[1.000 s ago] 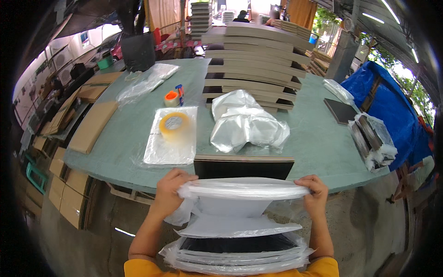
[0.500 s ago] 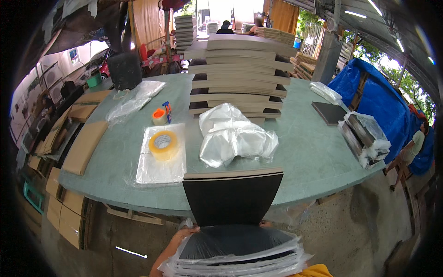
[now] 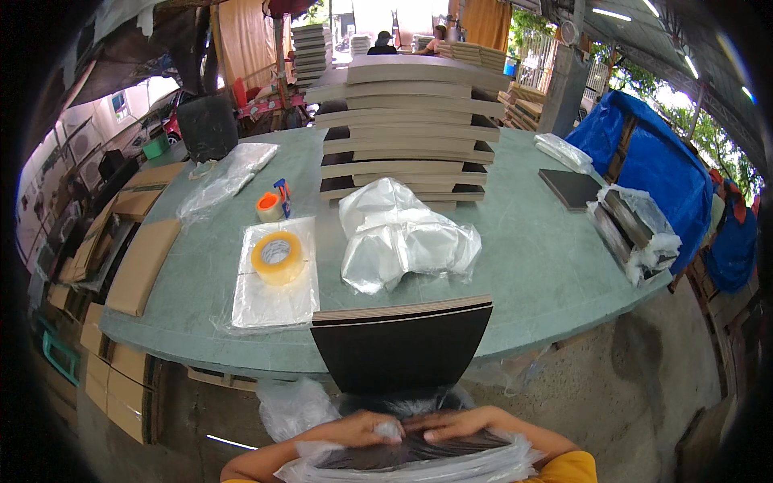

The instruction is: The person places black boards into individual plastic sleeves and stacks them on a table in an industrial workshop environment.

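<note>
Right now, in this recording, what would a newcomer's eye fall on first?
Probably the tall, staggered stack of grey-edged panels at the far side of the green table. The bright blue tarp off the table's right side likely comes next. Closer in, the left hand and right hand meet over a plastic-wrapped bundle at the picture's lower edge.

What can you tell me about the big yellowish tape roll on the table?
The tape roll is a thick, glossy, see-through-looking yellowish ring with a pale inner core. It lies flat, hole facing up, on a flat pile of clear plastic on the green table, left of some crumpled plastic. Only the pile appears to touch it. I can't make out a loose end.
</note>
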